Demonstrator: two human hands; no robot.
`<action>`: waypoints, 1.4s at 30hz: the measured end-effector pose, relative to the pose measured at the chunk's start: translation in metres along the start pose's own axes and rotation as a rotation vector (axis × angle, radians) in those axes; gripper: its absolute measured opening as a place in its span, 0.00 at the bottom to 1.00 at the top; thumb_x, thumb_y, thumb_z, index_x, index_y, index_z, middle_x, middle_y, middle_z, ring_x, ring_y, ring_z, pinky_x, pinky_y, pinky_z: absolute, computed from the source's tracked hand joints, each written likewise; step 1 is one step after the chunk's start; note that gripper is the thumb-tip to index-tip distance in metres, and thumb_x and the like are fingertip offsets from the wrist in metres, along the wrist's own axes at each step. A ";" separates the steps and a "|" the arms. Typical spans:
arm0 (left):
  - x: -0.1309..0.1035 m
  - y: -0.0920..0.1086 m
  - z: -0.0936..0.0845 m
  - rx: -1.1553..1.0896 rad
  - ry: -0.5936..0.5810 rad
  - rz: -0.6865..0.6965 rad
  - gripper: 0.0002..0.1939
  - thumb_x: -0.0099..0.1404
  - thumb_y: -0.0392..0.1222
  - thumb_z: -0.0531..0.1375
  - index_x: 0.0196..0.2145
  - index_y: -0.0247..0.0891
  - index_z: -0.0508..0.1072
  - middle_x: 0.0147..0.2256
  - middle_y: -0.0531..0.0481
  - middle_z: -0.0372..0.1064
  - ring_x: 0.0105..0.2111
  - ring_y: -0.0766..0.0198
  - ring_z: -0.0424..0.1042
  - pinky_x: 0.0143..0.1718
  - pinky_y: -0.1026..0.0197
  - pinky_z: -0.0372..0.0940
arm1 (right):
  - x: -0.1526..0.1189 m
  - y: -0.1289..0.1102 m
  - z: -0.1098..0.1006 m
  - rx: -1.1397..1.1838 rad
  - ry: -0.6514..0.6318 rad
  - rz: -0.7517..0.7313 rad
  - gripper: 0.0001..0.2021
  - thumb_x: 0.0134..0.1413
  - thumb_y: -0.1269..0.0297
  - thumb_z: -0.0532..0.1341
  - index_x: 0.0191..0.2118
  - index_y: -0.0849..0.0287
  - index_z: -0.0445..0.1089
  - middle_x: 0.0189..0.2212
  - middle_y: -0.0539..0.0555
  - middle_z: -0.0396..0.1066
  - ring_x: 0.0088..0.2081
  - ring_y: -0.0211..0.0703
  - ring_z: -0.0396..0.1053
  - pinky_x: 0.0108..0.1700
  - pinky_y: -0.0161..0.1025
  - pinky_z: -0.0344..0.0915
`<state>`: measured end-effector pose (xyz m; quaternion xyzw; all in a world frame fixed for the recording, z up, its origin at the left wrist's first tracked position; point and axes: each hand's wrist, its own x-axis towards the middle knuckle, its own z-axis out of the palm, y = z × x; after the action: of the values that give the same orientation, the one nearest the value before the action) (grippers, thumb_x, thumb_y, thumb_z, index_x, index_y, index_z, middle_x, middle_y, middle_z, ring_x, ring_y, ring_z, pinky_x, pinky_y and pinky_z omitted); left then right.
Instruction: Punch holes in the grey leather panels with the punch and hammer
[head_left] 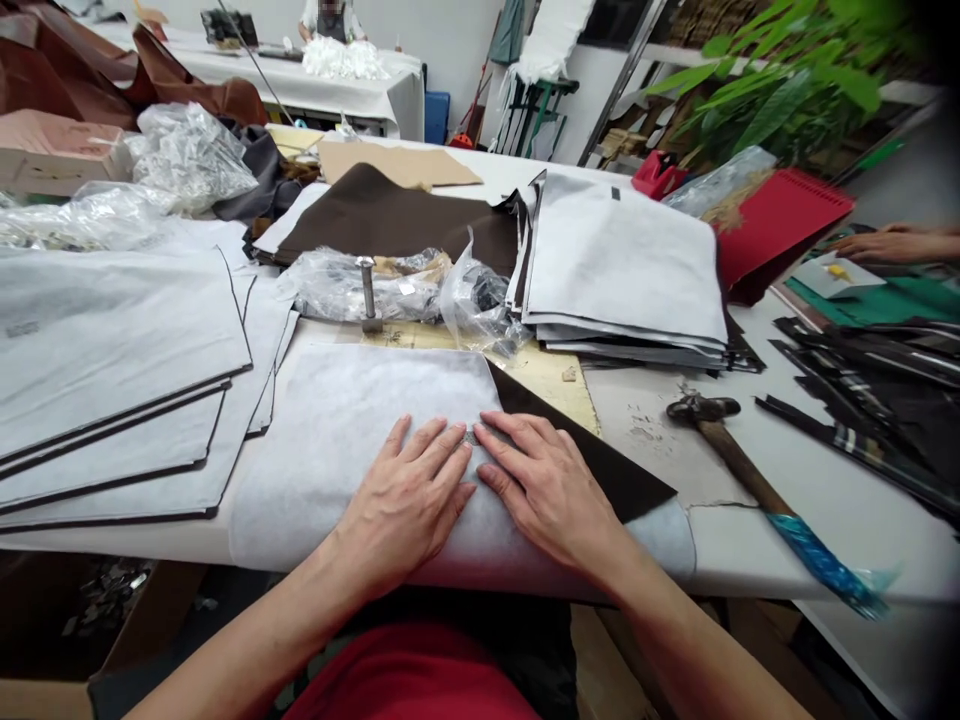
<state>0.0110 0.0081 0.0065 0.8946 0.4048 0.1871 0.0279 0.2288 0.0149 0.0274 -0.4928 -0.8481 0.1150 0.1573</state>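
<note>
A pale, white-backed sheet lies in front of me and bends over the table's near edge. One corner at the right is folded, so its dark brown face shows. My left hand rests flat on the sheet with fingers spread. Close beside it, my right hand also presses down on the sheet, fingers stretched out. Between the fingertips of both hands sits a small grey patch, partly covered. Neither hand grips anything that I can see.
A hammer with a blue-wrapped handle lies at right. Stacked white-backed sheets stand left, another stack behind right. A metal punch tool stands upright near plastic bags. Another person's hand shows at far right.
</note>
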 end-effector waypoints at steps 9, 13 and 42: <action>-0.001 0.000 0.002 0.002 0.068 -0.001 0.18 0.77 0.44 0.53 0.59 0.38 0.71 0.64 0.46 0.65 0.63 0.49 0.64 0.66 0.37 0.59 | 0.162 0.074 -0.048 -0.057 0.169 0.180 0.14 0.64 0.67 0.60 0.52 0.56 0.78 0.52 0.56 0.76 0.52 0.49 0.73 0.55 0.42 0.66; -0.001 -0.001 0.004 0.005 0.092 0.007 0.18 0.76 0.44 0.53 0.59 0.39 0.71 0.63 0.46 0.66 0.62 0.49 0.66 0.64 0.37 0.61 | 0.209 0.094 -0.033 -0.091 0.123 0.271 0.09 0.53 0.71 0.67 0.41 0.56 0.81 0.39 0.59 0.79 0.44 0.53 0.75 0.48 0.45 0.67; -0.004 -0.002 0.004 -0.058 0.115 -0.017 0.18 0.76 0.44 0.55 0.58 0.37 0.72 0.59 0.41 0.68 0.61 0.49 0.66 0.67 0.37 0.57 | 0.027 0.022 0.007 0.377 0.168 -0.081 0.11 0.61 0.71 0.67 0.45 0.47 0.81 0.44 0.50 0.79 0.45 0.45 0.74 0.50 0.45 0.70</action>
<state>0.0081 0.0067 0.0012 0.8777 0.4080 0.2495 0.0321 0.2314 0.0493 0.0174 -0.4279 -0.8146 0.2237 0.3214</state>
